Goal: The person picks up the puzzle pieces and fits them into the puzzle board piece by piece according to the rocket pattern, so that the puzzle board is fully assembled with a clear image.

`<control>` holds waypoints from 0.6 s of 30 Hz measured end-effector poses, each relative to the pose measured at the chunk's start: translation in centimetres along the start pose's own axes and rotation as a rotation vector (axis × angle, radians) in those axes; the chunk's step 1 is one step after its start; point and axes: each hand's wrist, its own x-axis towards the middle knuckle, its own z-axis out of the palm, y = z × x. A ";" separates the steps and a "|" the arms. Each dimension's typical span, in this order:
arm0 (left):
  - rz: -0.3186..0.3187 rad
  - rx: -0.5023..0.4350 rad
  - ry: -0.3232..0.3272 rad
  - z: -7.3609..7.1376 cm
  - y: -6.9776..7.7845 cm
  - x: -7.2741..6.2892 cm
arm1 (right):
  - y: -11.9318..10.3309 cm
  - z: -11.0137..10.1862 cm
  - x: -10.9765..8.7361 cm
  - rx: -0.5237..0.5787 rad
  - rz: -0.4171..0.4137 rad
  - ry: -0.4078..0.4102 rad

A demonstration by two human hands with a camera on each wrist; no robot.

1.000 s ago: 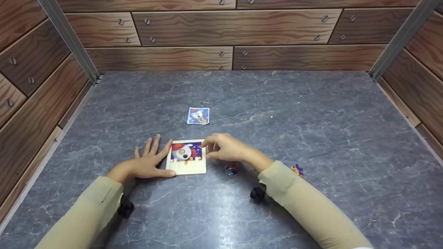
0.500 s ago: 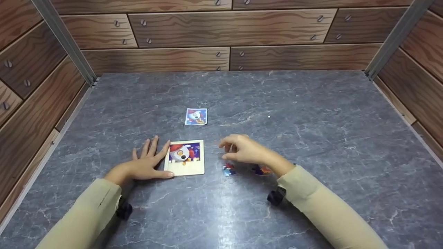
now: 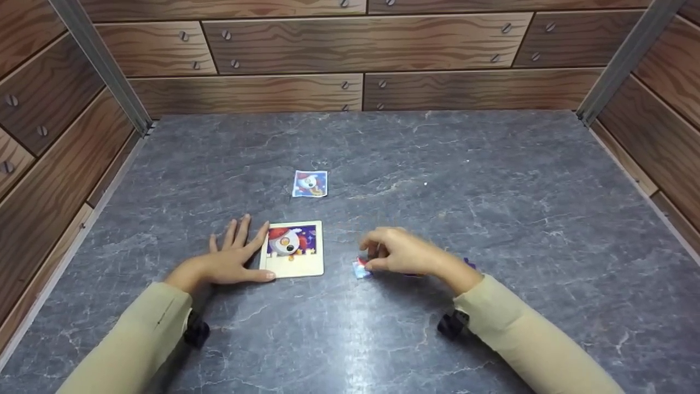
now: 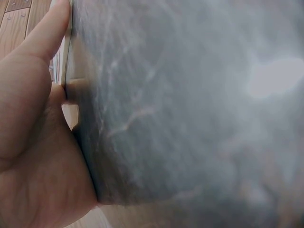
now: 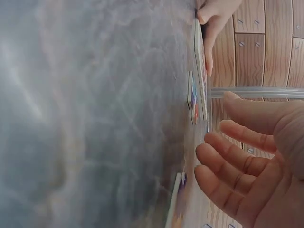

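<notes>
A pale wooden jigsaw tray lies on the table, its upper part filled with a cartoon picture in red, white and purple and its lower part bare. My left hand rests with spread fingers against the tray's left side, thumb at the lower corner and index finger at the upper one. Right of the tray, my right hand hovers over a small blue and red jigsaw piece, partly covering it. In the right wrist view its fingers are loosely bent, with a gap to the thumb and nothing between.
Another jigsaw piece, purple and orange, lies beneath the right wrist, mostly hidden in the head view. Behind the tray is a small picture card with a similar cartoon. Wood-patterned walls enclose the grey marbled table.
My right hand has drawn away from the tray's right edge, moved right, then come down nearer over the blue and red jigsaw piece. The left hand stays on the tray's side.
</notes>
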 end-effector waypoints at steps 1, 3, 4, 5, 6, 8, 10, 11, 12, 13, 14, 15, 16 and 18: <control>0.000 -0.001 0.001 0.0 0.0 0.0 | 0.0 0.1 0.0 -0.004 -0.003 -0.001; 0.003 0.000 0.002 -0.1 0.0 0.0 | 0.1 0.3 -0.1 -0.015 -0.010 0.005; 0.003 0.000 0.001 -0.1 0.0 0.0 | 0.1 0.4 -0.1 -0.020 -0.015 0.008; 0.004 -0.002 -0.002 0.0 -0.1 0.0 | 0.2 0.5 -0.1 -0.028 -0.019 0.011; 0.003 -0.005 -0.004 0.0 -0.1 0.0 | 0.2 0.6 -0.1 -0.032 -0.021 0.012; 0.004 -0.008 -0.007 0.0 -0.1 0.0 | 0.2 0.7 -0.1 -0.045 -0.015 0.008; 0.001 -0.015 -0.010 0.0 -0.2 0.0 | 0.1 0.8 -0.1 -0.055 0.003 -0.007; 0.001 -0.016 -0.011 0.0 -0.2 0.0 | 0.0 0.9 -0.2 -0.061 0.015 -0.017; 0.001 -0.017 -0.010 0.1 -0.2 0.0 | -0.1 0.9 -0.2 -0.064 0.029 -0.027; 0.001 -0.017 -0.010 0.1 -0.2 0.0 | -0.1 0.9 -0.2 -0.069 0.041 -0.035; 0.001 -0.017 -0.009 0.1 -0.2 0.0 | -0.2 1.0 -0.2 -0.071 0.054 -0.043; 0.001 -0.015 -0.009 0.1 -0.2 0.0 | -0.2 1.1 -0.2 -0.074 0.065 -0.047; 0.001 -0.013 -0.008 0.0 -0.2 0.0 | -0.3 1.1 -0.1 -0.077 0.074 -0.052; 0.002 -0.010 -0.007 0.0 -0.2 0.1 | -0.4 1.2 -0.1 -0.078 0.092 -0.058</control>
